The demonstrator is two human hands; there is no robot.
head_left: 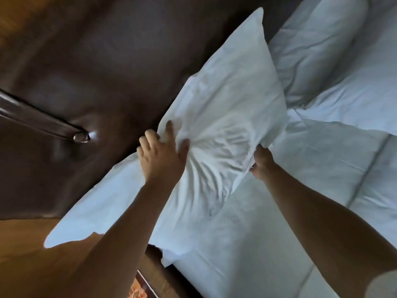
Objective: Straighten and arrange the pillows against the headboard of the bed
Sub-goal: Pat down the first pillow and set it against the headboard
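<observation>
While you look down through the head camera, you have both hands on 1 white pillow (225, 100), and it lies between them. Your left hand (160, 157) grips the edge nearest the headboard (107, 61), fingers curled over that edge and thumb pressed into the cover, so the fabric bunches into a fan of creases that spread from the thumb. Your right hand (261, 161) is at the opposite edge, on the mattress side; its fingers are tucked behind the fabric, so you appear to be pinching that edge, though the fingertips themselves are hidden.

The pillow's long axis runs away from you, from the low corner by the bed's edge up to the pointed corner that rises against the dark padded headboard. It stands tilted, leaning toward the headboard, not flat. A 2nd pillow (90, 203) lies beneath it and close to the headboard, partly hidden by your left forearm. A 3rd pillow (311, 52) rests farther along the bed, just beside the held one, also near the headboard. The white duvet (322, 164) covers the mattress under your right arm.

My judgement: the coming move turns on the left hand, since it is the one nearer the headboard. Pushing that edge back while the right hand steadies the front should square the pillow upright against the padding.
</observation>
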